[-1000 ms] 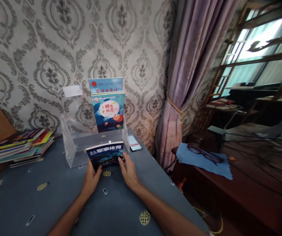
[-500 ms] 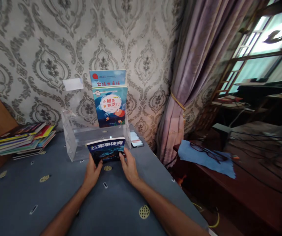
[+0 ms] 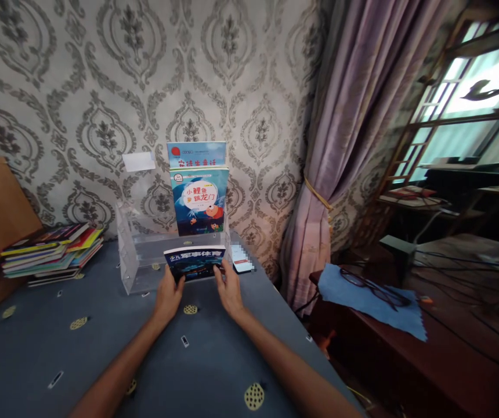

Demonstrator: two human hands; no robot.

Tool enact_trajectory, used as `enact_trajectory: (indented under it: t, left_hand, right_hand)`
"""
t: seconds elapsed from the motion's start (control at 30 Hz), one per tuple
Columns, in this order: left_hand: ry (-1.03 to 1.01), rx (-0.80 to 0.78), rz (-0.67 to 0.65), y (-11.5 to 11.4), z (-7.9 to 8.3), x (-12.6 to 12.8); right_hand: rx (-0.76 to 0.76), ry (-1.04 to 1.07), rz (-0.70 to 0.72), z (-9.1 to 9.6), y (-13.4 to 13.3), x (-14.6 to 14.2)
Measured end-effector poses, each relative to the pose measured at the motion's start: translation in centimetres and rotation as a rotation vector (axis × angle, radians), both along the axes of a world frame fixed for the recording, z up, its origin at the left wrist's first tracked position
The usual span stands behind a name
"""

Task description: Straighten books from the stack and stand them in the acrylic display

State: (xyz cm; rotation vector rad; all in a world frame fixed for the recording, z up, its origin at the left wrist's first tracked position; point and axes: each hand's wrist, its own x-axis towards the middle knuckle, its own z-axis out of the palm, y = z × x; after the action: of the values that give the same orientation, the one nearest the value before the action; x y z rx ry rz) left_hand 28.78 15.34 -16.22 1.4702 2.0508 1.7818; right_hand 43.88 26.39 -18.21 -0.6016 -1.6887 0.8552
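Note:
Between my two hands is a dark blue magazine (image 3: pixel 195 265) with white title characters, its cover tilted up toward me. My left hand (image 3: pixel 170 296) grips its left lower edge, the thumb on the cover. At the right edge, my right hand (image 3: pixel 229 288) holds it the same way. Just behind stands a clear acrylic tiered rack (image 3: pixel 128 264). Two picture books stand upright in its right part: a blue one with an orange fish (image 3: pixel 200 203) in front, and a light blue one (image 3: pixel 197 152) showing above it. The magazine hides part of the rack's front.
A stack of books (image 3: pixel 51 255) lies on the left of the blue patterned tablecloth (image 3: pixel 114 342). A phone (image 3: pixel 241 261) is right of the rack. Across a gap, eyeglasses on a blue cloth (image 3: pixel 371 302) and cables lie on a dark red surface. A curtain (image 3: pixel 319 191) hangs behind.
My view has shifted, so the scene sits slightly lower and to the right. The magazine, still in both hands, now leans back more and looks shorter, close against the rack's front.

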Motion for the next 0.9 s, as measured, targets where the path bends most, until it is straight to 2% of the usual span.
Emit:
enact_trajectory:
  t: [0.13,0.3,0.47,0.67,0.77,0.9]
  left_hand:
    - [0.031,0.007,0.005,0.7,0.7,0.0]
    - [0.096,-0.002,0.021,1.5,2.1,-0.5]
    - [0.263,-0.010,0.044,2.5,5.1,-1.1]
    - [0.470,-0.029,0.128,4.0,8.7,-1.9]
    - [0.519,-0.070,0.145,4.5,9.9,-2.2]
    - [0.552,-0.101,0.142,4.9,10.6,-2.3]
  right_hand:
    - [0.016,0.002,0.015,1.0,0.7,0.2]
    - [0.067,0.018,0.011,3.4,1.8,0.5]
    - [0.166,0.023,-0.028,6.8,2.9,0.8]
    - [0.271,0.046,-0.005,10.5,3.7,0.9]
    - [0.290,0.044,0.022,11.4,4.3,0.8]
    - [0.304,0.011,0.030,11.7,5.2,0.6]
